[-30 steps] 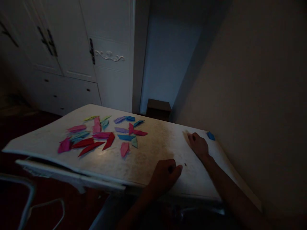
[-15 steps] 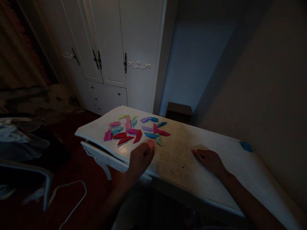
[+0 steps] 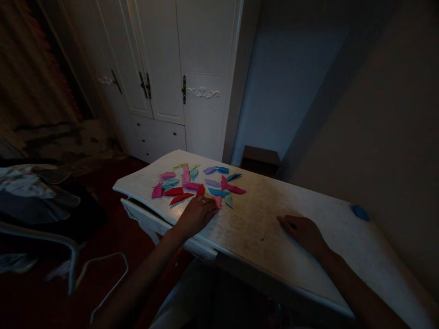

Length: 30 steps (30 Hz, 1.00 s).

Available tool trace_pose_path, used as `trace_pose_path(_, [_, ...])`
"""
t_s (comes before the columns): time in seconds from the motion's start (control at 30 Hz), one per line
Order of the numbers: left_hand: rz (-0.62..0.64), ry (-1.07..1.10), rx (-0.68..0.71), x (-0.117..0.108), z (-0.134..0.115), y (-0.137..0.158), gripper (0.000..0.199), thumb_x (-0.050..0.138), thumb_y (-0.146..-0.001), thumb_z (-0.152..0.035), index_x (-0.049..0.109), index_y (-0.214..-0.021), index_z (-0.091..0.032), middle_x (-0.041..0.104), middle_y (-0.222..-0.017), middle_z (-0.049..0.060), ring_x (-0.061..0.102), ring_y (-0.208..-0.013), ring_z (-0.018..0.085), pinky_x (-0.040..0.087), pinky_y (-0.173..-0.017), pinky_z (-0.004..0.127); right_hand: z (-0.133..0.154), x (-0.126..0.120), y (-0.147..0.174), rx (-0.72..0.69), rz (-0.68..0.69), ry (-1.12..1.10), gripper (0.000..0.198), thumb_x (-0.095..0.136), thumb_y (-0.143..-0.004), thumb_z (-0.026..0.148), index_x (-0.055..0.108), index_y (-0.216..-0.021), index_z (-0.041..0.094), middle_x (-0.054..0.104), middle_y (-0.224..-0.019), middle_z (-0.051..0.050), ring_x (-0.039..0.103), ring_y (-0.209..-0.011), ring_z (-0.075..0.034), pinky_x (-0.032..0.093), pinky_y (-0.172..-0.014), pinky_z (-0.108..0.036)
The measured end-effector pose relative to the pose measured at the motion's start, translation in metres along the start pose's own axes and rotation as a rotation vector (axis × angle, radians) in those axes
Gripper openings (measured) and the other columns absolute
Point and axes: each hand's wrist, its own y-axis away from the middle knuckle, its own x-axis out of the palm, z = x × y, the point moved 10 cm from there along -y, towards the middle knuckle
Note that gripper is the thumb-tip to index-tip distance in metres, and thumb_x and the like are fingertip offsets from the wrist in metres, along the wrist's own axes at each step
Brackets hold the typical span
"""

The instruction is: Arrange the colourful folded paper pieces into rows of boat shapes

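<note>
My left hand (image 3: pixel 198 212), with a ring on one finger, lies low over the white table. Its fingers are closed at the lower edge of a light pink folded paper piece (image 3: pixel 218 201), which rests beside a pale green folded paper piece (image 3: pixel 228 201). Behind my knuckles a red folded paper piece (image 3: pixel 200 189) is partly covered. More folded paper pieces in pink, red, teal, purple and yellow lie spread out beyond, among them a magenta piece (image 3: pixel 236 189) and a blue one (image 3: pixel 218 192). My right hand (image 3: pixel 302 230) rests on the tabletop, fingers curled in, nothing visible in them.
The white table (image 3: pixel 254 246) has a brownish stained area and a drawer (image 3: pixel 147 214) slightly pulled out at its front left. A blue folded piece (image 3: pixel 360 212) lies at the far right edge. Behind stand a white wardrobe (image 3: pixel 209 123) and a low brown cabinet (image 3: pixel 260 155).
My left hand has lowered and turned flatter, bringing the light pink paper piece down beside the pale green one. My right hand stays in about the same place. The view has shifted slightly.
</note>
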Motion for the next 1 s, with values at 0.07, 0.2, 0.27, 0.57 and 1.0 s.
trace_pose_path(0.07, [0.017,-0.044,-0.005,0.001,0.000,0.001,0.022,0.047,-0.095,-0.024,0.068,-0.099,-0.018,0.070,-0.102,0.007,0.060,-0.097,0.023,0.046,-0.086,0.039,-0.001,0.000,0.001,-0.001,0.000,-0.012,0.057,0.029,-0.094,0.059,0.052,-0.058,0.022,0.058,-0.055,-0.001,0.056,-0.054,-0.016,0.037,-0.056,-0.027])
trace_pose_path(0.2, [0.032,-0.095,-0.048,0.005,0.008,0.003,0.025,0.043,-0.094,-0.020,0.067,-0.094,-0.017,0.070,-0.093,0.008,0.061,-0.092,0.024,0.046,-0.084,0.038,-0.001,0.001,0.002,-0.003,0.012,-0.045,0.056,0.030,-0.093,0.059,0.050,-0.057,0.022,0.058,-0.057,-0.001,0.056,-0.054,-0.016,0.036,-0.054,-0.027])
trace_pose_path(0.27, [0.005,-0.082,-0.074,0.004,0.012,0.004,0.025,0.042,-0.094,-0.020,0.067,-0.093,-0.017,0.070,-0.092,0.009,0.061,-0.089,0.023,0.046,-0.084,0.037,0.001,0.001,0.002,-0.007,0.017,-0.052,0.057,0.030,-0.093,0.059,0.050,-0.056,0.021,0.057,-0.055,-0.001,0.055,-0.052,-0.016,0.035,-0.053,-0.027])
trace_pose_path(0.57, [-0.279,0.323,-0.332,-0.035,0.030,0.008,0.028,0.043,-0.095,-0.037,0.062,-0.087,-0.019,0.064,-0.077,0.002,0.057,-0.068,0.016,0.044,-0.067,0.027,0.009,0.001,0.002,-0.045,0.013,-0.075,0.058,0.031,-0.093,0.060,0.045,-0.053,0.020,0.052,-0.051,0.000,0.049,-0.047,-0.013,0.030,-0.049,-0.025])
trace_pose_path(1.0, [-0.289,1.437,-0.752,0.026,0.034,0.008,0.028,0.064,-0.079,-0.041,0.055,-0.070,-0.016,0.055,-0.049,-0.003,0.038,-0.033,0.006,0.028,-0.034,0.017,0.011,0.001,0.003,-0.082,-0.015,-0.075,0.054,0.034,-0.094,0.054,0.046,-0.055,0.020,0.050,-0.050,0.001,0.048,-0.047,-0.012,0.029,-0.050,-0.025])
